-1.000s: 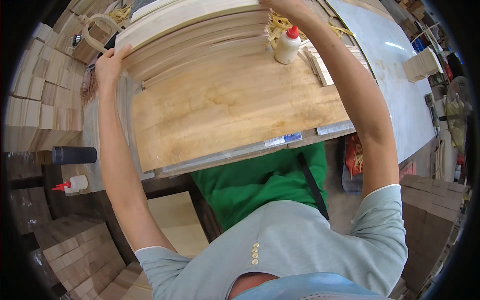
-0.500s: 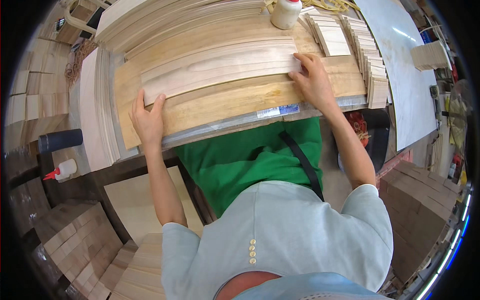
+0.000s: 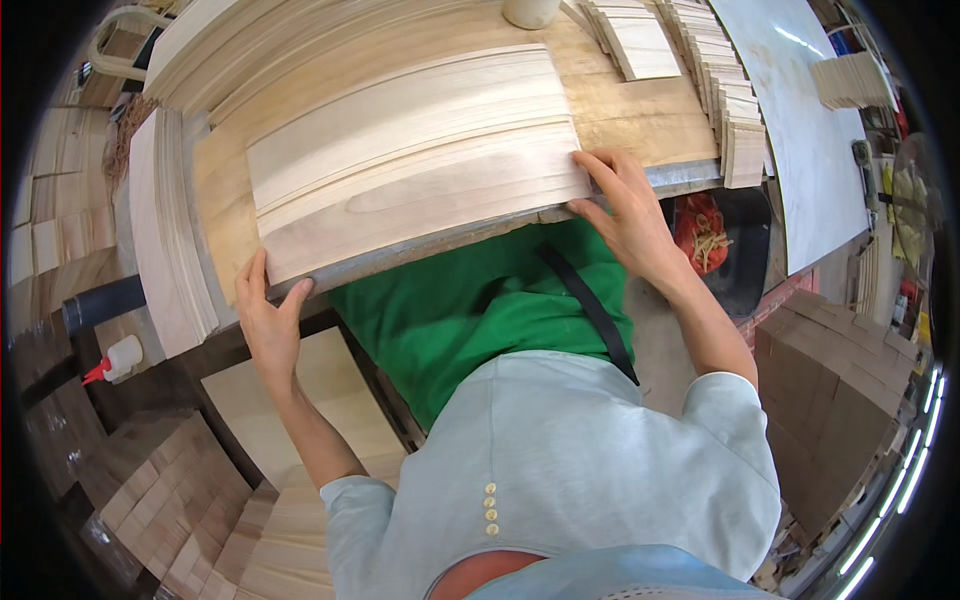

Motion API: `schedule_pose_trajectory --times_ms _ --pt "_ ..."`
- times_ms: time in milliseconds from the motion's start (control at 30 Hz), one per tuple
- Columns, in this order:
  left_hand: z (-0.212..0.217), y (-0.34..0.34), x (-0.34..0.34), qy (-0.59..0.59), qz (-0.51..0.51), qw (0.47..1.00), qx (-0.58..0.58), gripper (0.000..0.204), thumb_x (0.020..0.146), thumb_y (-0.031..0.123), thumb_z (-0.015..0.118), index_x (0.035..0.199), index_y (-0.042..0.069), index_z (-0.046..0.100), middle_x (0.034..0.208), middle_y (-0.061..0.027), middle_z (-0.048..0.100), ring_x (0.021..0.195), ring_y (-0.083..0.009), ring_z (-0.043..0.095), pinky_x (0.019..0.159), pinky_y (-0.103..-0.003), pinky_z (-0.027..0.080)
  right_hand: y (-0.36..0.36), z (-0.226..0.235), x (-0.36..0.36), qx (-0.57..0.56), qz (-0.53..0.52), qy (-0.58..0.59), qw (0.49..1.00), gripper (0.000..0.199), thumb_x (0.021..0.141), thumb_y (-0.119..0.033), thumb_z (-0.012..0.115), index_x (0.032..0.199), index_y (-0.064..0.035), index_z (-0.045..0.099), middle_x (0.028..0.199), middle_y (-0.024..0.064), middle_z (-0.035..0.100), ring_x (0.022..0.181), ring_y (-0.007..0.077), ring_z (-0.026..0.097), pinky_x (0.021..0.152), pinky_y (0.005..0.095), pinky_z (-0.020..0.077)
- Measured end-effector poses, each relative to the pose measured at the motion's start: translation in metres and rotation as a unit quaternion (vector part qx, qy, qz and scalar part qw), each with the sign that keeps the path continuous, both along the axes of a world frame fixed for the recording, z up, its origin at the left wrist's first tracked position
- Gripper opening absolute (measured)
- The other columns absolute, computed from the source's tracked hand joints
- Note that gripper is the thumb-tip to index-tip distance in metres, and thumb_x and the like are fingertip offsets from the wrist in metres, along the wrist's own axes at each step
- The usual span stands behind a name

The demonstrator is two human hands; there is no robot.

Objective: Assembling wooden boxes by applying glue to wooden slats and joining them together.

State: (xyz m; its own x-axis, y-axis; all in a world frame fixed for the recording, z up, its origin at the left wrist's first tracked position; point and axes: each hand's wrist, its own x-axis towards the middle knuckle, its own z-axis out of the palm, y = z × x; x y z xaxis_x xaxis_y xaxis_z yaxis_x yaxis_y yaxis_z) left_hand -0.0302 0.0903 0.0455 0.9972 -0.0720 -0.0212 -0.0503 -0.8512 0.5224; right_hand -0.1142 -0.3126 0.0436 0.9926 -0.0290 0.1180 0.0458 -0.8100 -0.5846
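Note:
A pale, long thin wooden board lies along the near edge of the workbench, gripped at both ends. At its left end my left hand holds the corner, thumb along the near edge and fingers at the end. My right hand takes the right end in the same way, thumb below and fingers on the short edge. Directly behind it, another wide pale board lies parallel, with several thin board edges showing between the two. Both rest over a yellowish plywood sheet.
Stacked long boards fill the back of the bench, and more boards stand at its left. Short slats are fanned at the right, near a white bottle. A red-tipped glue bottle lies at the lower left.
Both hands have come nearer to my body, with the front board between them. It now reaches the bench's near edge, and a second board shows behind it.

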Motion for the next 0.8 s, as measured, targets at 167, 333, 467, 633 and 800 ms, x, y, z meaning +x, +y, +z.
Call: schedule_pose_trajectory --times_ms 167,333,467,633,800 --pt "-0.007 0.005 0.035 0.027 -0.162 0.986 -0.04 0.101 0.058 0.017 0.082 0.146 0.01 0.032 0.154 -0.0207 0.02 0.142 -0.034 0.02 0.115 -0.04 0.019 -0.025 -0.004 0.021 -0.063 0.066 -0.005 0.996 0.082 0.069 -0.023 0.079 0.136 0.0018 0.04 0.139 0.0235 0.038 0.132 0.0381 0.033 0.109 0.0437 0.0293" --pt "-0.008 -0.002 0.045 0.049 -0.188 0.98 -0.038 0.105 0.055 0.022 0.081 0.147 0.01 0.031 0.155 -0.0205 0.017 0.143 -0.0334 0.018 0.116 -0.041 0.017 -0.035 -0.02 0.041 -0.056 0.118 0.022 0.991 0.098 0.063 -0.034 0.082 0.141 0.0013 0.033 0.148 0.0235 0.029 0.141 0.036 0.022 0.115 0.0453 0.0207" --pt "-0.009 -0.006 0.04 0.032 -0.166 0.985 -0.045 0.103 0.056 0.019 0.08 0.147 0.01 0.032 0.155 -0.0203 0.018 0.143 -0.0333 0.018 0.115 -0.041 0.018 -0.043 -0.017 0.053 -0.053 0.128 0.038 0.99 0.097 0.064 -0.03 0.081 0.143 -0.0018 0.032 0.151 0.0201 0.025 0.142 0.0337 0.019 0.117 0.042 0.0194" --pt "-0.007 -0.005 0.036 0.025 -0.123 0.991 -0.038 0.103 0.058 0.021 0.081 0.147 0.01 0.032 0.155 -0.0197 0.018 0.143 -0.0335 0.017 0.115 -0.042 0.018 -0.044 -0.012 0.057 -0.047 0.143 0.042 0.988 0.093 0.067 -0.027 0.081 0.143 -0.0026 0.033 0.151 0.019 0.027 0.141 0.0334 0.022 0.115 0.0414 0.0218" --pt "-0.015 -0.003 0.038 0.012 -0.154 0.988 -0.002 0.107 0.057 0.02 0.083 0.148 0.01 0.028 0.155 -0.0205 0.018 0.144 -0.0328 0.014 0.116 -0.042 0.016 -0.043 0.004 0.087 0.119 0.003 -0.032 0.992 0.085 0.072 -0.026 0.079 0.139 0.0024 0.035 0.14 0.0252 0.04 0.13 0.0378 0.039 0.107 0.0411 0.0347"
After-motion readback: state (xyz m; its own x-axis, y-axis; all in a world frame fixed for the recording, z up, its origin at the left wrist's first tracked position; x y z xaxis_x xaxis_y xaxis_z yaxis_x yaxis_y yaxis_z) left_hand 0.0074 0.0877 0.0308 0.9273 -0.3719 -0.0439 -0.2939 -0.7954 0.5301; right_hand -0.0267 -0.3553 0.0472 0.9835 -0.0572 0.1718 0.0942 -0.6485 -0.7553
